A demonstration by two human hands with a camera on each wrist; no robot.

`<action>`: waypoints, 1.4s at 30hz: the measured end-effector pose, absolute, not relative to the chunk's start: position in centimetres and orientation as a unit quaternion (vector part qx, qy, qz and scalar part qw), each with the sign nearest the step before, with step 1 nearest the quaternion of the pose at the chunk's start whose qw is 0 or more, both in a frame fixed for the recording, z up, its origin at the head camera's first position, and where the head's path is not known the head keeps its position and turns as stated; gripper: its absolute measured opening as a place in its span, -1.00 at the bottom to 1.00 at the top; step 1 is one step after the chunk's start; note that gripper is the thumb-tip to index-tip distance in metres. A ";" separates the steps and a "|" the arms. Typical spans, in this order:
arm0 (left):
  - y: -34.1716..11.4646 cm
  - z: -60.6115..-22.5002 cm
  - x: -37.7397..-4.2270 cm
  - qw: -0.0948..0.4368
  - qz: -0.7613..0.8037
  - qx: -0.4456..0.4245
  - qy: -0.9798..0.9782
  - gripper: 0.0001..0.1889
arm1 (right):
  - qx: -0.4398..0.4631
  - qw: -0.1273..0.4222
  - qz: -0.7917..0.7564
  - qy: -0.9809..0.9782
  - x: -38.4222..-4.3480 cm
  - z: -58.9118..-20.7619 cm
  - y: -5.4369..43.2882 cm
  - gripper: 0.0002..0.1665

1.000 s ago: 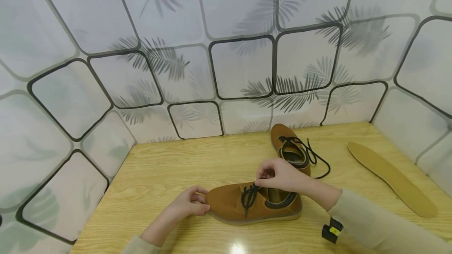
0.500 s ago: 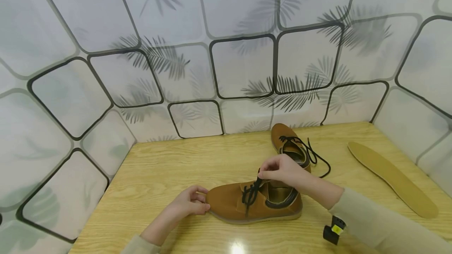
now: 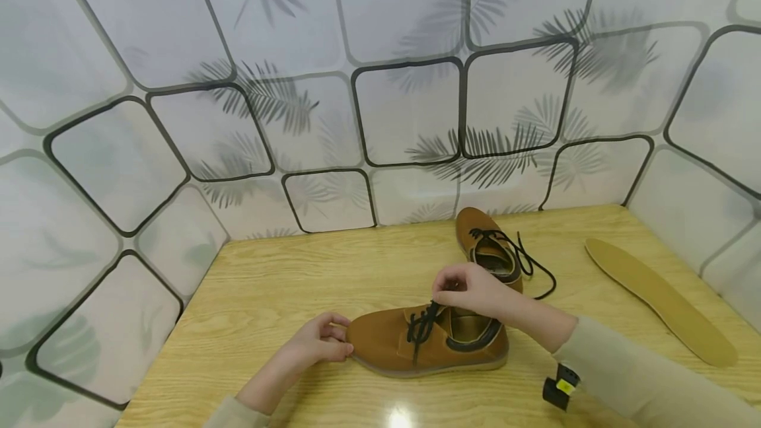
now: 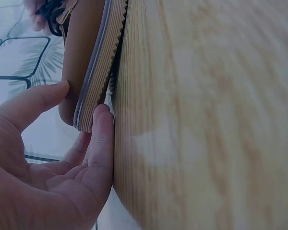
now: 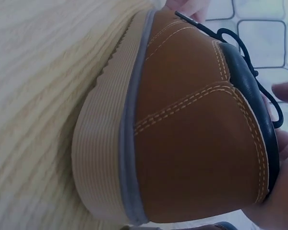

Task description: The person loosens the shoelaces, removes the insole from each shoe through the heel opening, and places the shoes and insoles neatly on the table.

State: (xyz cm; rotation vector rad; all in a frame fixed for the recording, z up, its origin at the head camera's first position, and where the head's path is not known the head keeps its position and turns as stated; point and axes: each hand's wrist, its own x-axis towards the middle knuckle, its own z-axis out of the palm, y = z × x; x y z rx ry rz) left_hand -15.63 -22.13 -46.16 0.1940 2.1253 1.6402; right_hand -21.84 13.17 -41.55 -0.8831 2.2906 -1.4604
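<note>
A brown leather lace-up shoe rests on its sole, its toe pointing left. At the toe, my left hand holds the front end; in the left wrist view the thumb lies on the upper and a finger reaches the sole edge. Over the shoe's opening, my right hand pinches the black shoelace at the top of the lacing. A loop of it shows above the dark collar in the right wrist view, where the heel hides much of this hand.
Behind the right hand stands a second brown shoe, its black lace trailing right. A tan insole lies at the right of the wooden table. A patterned wall covering encloses the back and sides.
The right hand rose slightly, drawing the shoelace up, then came down a little. The lace loops on the front shoe look narrower. The left hand and both shoes keep their places.
</note>
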 end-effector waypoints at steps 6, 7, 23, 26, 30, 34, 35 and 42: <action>-22.1 -46.1 -15.6 0.222 0.596 0.068 0.768 -0.41 | -0.347 0.125 -0.464 0.805 -21.8 -41.7 13.0 -0.91; -22.1 -46.1 -15.6 0.222 0.596 0.067 0.769 -0.41 | -0.348 0.125 -0.463 0.805 -21.8 -41.8 13.0 -0.90; -22.1 -45.9 -15.6 0.224 0.598 0.075 0.766 -0.40 | -0.232 0.146 -0.544 0.793 -21.9 -41.6 13.3 -0.83; -22.1 -45.9 -15.6 0.224 0.596 0.071 0.768 -0.41 | -0.202 0.149 -0.572 0.781 -22.0 -41.6 13.4 -0.84; -22.1 -45.8 -15.6 0.222 0.595 0.071 0.769 -0.41 | -0.194 0.157 -0.599 0.761 -22.0 -41.5 13.6 -0.88; -22.1 -45.7 -15.6 0.222 0.594 0.070 0.770 -0.40 | -0.220 0.168 -0.586 0.762 -22.1 -41.4 13.7 -0.84; -22.0 -45.8 -15.6 0.223 0.594 0.068 0.770 -0.40 | -0.229 0.170 -0.579 0.764 -22.1 -41.4 13.7 -0.82; -22.1 -45.8 -15.6 0.226 0.595 0.071 0.768 -0.41 | -0.283 0.168 -0.524 0.785 -22.0 -41.3 13.4 -0.79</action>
